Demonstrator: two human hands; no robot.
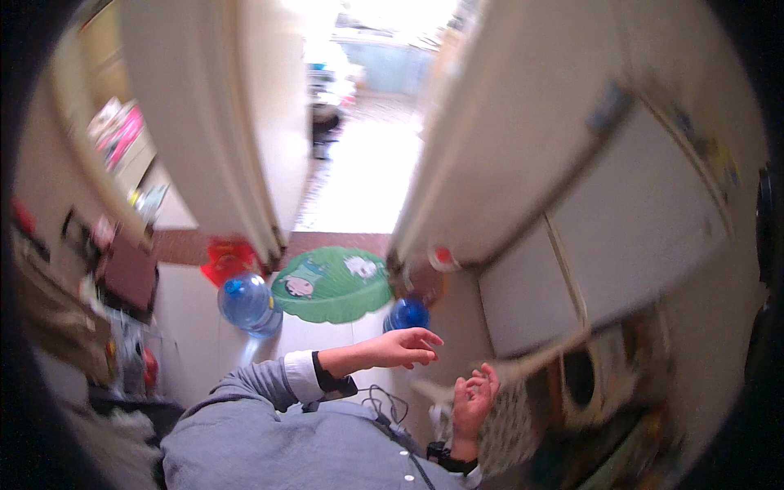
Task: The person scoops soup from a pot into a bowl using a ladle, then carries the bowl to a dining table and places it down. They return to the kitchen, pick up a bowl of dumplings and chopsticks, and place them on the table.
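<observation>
My left hand [407, 348] reaches across in front of my body, palm inward, its fingers apart and nothing in them. Lower and to its right, my right hand [474, 400] is raised with loosely bent, parted fingers, and no object shows in it. Both hands are in the air, apart from each other. Just beyond the left hand stands a large water jug with a blue top [406, 315], partly hidden. Another clear blue water jug [247, 304] is on the floor farther left. Between the jugs lies a green leaf-shaped mat [335, 286] with cartoon figures.
A bright doorway [359, 175] opens ahead, past the mat. A red bag [226, 259] sits by the left door edge. On the right stand a white two-door cabinet or fridge [629, 220] and blurred pale furniture [594, 359]. A dark cable [384, 398] hangs near my body.
</observation>
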